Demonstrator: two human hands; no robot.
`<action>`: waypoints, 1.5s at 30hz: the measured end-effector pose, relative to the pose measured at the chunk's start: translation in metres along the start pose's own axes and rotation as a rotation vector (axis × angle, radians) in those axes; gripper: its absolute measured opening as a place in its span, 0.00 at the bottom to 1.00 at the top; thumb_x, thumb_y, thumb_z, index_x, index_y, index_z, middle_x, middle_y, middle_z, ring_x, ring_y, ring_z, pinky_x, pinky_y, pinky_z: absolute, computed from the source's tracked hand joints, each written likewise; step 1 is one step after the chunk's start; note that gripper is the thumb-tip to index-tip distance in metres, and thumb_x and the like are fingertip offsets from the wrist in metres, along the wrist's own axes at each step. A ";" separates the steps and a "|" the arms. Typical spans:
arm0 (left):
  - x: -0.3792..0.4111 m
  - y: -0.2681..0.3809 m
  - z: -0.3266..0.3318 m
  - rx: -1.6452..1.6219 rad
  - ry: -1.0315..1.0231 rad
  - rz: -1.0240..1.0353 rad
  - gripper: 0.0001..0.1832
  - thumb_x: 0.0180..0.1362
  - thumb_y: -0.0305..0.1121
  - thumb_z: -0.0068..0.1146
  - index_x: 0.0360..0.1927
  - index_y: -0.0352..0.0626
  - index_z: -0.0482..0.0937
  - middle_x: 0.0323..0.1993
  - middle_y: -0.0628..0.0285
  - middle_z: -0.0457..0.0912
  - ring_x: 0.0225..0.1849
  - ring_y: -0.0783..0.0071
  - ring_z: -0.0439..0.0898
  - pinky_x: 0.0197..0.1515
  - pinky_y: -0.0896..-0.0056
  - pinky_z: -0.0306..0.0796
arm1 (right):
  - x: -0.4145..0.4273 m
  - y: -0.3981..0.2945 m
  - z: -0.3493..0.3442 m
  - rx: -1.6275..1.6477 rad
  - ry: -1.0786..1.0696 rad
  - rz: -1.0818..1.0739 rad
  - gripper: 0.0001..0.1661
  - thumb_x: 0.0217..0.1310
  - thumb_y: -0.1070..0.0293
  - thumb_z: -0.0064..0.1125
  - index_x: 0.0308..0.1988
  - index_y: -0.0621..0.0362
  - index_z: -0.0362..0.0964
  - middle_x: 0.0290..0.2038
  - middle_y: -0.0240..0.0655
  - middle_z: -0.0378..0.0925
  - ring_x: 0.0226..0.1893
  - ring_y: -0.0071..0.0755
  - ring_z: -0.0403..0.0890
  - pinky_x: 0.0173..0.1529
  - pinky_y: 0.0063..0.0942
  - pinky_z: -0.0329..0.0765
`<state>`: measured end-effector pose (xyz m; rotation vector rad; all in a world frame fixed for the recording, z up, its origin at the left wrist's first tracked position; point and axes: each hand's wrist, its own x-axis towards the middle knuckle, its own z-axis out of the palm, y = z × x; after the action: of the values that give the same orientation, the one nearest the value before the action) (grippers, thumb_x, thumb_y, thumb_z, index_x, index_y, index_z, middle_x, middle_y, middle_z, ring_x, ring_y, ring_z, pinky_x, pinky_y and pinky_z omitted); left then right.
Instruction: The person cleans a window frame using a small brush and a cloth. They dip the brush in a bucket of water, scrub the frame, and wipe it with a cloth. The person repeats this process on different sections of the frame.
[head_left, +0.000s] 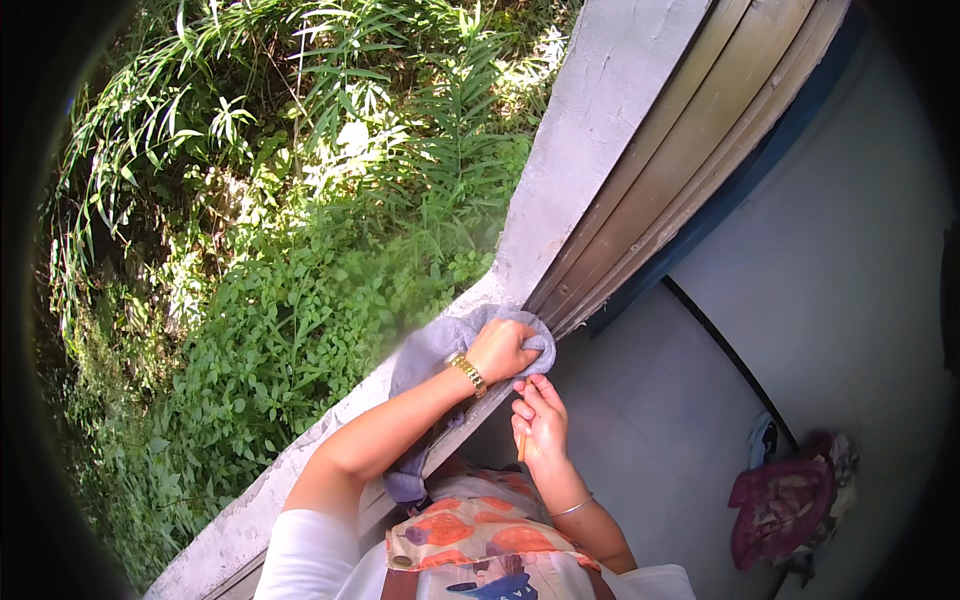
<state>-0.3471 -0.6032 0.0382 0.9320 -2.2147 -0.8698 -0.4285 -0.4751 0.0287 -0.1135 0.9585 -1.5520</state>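
Observation:
My left hand (501, 351), with a gold-coloured watch at the wrist, presses a bunched grey cloth (541, 346) into the corner of the window frame. The rest of the cloth hangs over the sill below my forearm. Just beneath it, my right hand (544, 424) pinches a thin wooden stick (522, 448) that looks like a chopstick. The stick's upper end is close to the cloth; whether they touch is hard to see. Metal window tracks (585, 247) run up from this corner, and the lower track (465, 435) passes under my left forearm.
A rough concrete ledge (300, 454) borders the window's outer side. Beyond it grow dense green plants (285, 330). Indoors, a grey wall (787, 247) rises on the right, and dark red fabric (784, 495) lies in a heap lower right. My patterned apron (480, 525) is close to the frame.

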 end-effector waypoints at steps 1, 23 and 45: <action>0.001 0.000 -0.001 0.006 0.003 0.005 0.12 0.45 0.36 0.60 0.28 0.36 0.82 0.19 0.44 0.76 0.26 0.47 0.79 0.33 0.55 0.73 | 0.000 -0.003 0.000 0.033 -0.022 0.027 0.07 0.66 0.75 0.46 0.43 0.54 0.63 0.37 0.33 0.72 0.18 0.14 0.61 0.14 0.12 0.57; 0.002 -0.007 -0.044 -0.052 -0.007 -0.080 0.14 0.46 0.29 0.62 0.40 0.45 0.83 0.20 0.52 0.80 0.22 0.65 0.81 0.31 0.69 0.74 | 0.027 0.058 0.055 0.216 -0.162 -0.128 0.04 0.70 0.74 0.41 0.42 0.52 0.61 0.34 0.29 0.65 0.23 0.19 0.63 0.25 0.18 0.63; 0.004 0.008 -0.025 0.232 0.104 0.178 0.14 0.44 0.28 0.59 0.38 0.45 0.79 0.32 0.56 0.78 0.30 0.52 0.79 0.35 0.57 0.74 | -0.012 -0.023 -0.004 -0.337 -0.065 -0.171 0.15 0.68 0.74 0.45 0.52 0.53 0.57 0.35 0.36 0.73 0.18 0.15 0.62 0.17 0.12 0.58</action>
<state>-0.3350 -0.6106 0.0610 0.8470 -2.2992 -0.4800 -0.4457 -0.4647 0.0454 -0.4916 1.1765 -1.5185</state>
